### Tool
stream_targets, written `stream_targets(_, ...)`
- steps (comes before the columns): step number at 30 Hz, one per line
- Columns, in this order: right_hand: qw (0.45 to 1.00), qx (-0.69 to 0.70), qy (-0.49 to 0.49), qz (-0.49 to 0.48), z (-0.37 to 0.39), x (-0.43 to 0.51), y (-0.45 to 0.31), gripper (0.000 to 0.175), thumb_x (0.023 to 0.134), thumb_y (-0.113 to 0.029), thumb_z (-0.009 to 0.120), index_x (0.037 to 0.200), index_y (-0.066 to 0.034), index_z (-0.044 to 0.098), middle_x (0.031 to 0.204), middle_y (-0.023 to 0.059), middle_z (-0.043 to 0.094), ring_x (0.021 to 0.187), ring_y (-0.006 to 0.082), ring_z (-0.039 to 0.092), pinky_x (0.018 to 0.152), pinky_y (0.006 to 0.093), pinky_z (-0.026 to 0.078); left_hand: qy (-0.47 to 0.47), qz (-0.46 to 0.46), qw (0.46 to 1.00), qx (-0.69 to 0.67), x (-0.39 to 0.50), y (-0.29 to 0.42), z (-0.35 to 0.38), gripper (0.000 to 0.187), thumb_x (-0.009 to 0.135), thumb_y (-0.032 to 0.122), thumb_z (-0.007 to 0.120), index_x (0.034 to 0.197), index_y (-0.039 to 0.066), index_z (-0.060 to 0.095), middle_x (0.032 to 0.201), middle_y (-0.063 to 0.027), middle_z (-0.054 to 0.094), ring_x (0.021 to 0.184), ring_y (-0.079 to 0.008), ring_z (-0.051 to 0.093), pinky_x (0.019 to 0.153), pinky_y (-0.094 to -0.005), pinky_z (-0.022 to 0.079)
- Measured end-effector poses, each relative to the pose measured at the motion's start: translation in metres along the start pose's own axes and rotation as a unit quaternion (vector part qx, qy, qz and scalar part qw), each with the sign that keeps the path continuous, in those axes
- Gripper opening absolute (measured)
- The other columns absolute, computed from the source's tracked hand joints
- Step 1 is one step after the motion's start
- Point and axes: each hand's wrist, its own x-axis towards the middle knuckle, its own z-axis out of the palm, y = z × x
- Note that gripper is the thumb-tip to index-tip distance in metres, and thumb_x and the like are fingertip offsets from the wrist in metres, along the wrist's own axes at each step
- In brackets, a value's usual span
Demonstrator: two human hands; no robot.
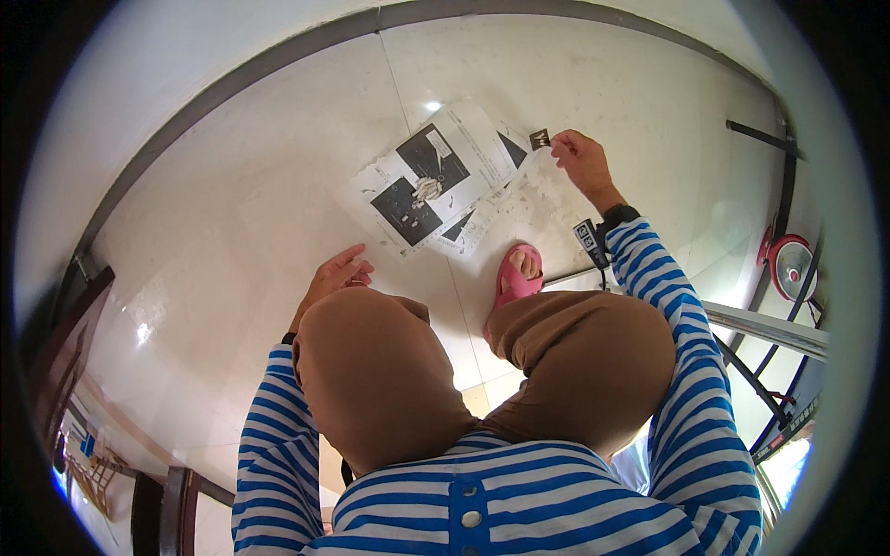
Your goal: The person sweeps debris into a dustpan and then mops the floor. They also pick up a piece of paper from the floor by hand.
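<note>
My right hand (581, 162) pinches the edge of a small dark square piece (539, 140) with light marks on it, just above the tiled floor. To its left lie overlapping printed paper sheets (480, 142) with dark pictures. A small heap of pale scraps (426, 190) rests on the front sheet; I cannot tell its material. My left hand (339, 272) is beside my left knee, below the sheets, with fingers partly extended and nothing seen in it. Part of that hand is hidden behind the knee.
A pink sandal (516, 274) on my foot is below the sheets. A black device (590, 243) hangs by my right wrist. At the right are a metal bar (765, 329), a black frame and a red-rimmed wheel (793, 267). Dark wooden furniture (73, 354) stands left.
</note>
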Motion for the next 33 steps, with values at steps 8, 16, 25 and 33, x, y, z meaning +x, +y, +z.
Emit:
stream_targets(8, 0.945, -0.298, 0.016, -0.130, 0.027, -0.005, -0.032, 0.016, 0.086, -0.025, 0.055, 0.092, -0.0126, 0.063, 0.085, 0.0090, 0.066, 0.079, 0.0289, 0.063, 0.068, 0.0385, 0.050, 0.013, 0.029, 0.999, -0.020, -0.005, 0.004, 0.005, 0.051, 0.093, 0.018, 0.053, 0.138, 0.003, 0.034, 0.100, -0.0081, 0.060, 0.082, -0.0148, 0.060, 0.075, -0.0288, 0.049)
stream_targets(16, 0.952, -0.301, -0.014, -0.055, 0.028, -0.010, -0.059, 0.024, 0.084, -0.037, 0.060, 0.091, -0.0138, 0.064, 0.077, 0.0076, 0.066, 0.075, 0.0255, 0.064, 0.065, 0.0380, 0.050, 0.003, 0.056, 0.998, -0.025, -0.011, 0.016, 0.011, 0.060, 0.092, 0.024, 0.055, 0.141, 0.000, 0.028, 0.102, -0.0087, 0.059, 0.086, -0.0152, 0.056, 0.081, -0.0276, 0.047)
stream_targets(25, 0.954, -0.285, -0.077, 0.042, 0.059, -0.023, -0.049, 0.038, 0.080, -0.041, 0.062, 0.092, -0.0060, 0.066, 0.077, 0.0149, 0.066, 0.073, 0.0314, 0.064, 0.064, 0.0398, 0.050, 0.004, 0.083, 0.996, -0.020, 0.003, 0.015, 0.011, 0.061, 0.091, 0.020, 0.057, 0.141, 0.002, 0.028, 0.099, -0.0106, 0.061, 0.082, -0.0153, 0.058, 0.076, -0.0275, 0.049)
stream_targets(33, 0.907, 0.016, -0.339, 0.251, 0.064, -0.034, -0.055, 0.022, 0.084, -0.031, 0.060, 0.087, -0.0091, 0.065, 0.067, 0.0027, 0.059, 0.055, 0.0102, 0.054, 0.046, 0.0246, 0.041, 0.026, 0.099, 0.995, 0.007, 0.003, 0.008, 0.003, 0.053, 0.091, 0.019, 0.056, 0.137, 0.002, 0.036, 0.098, -0.0093, 0.060, 0.081, -0.0154, 0.059, 0.074, -0.0284, 0.050)
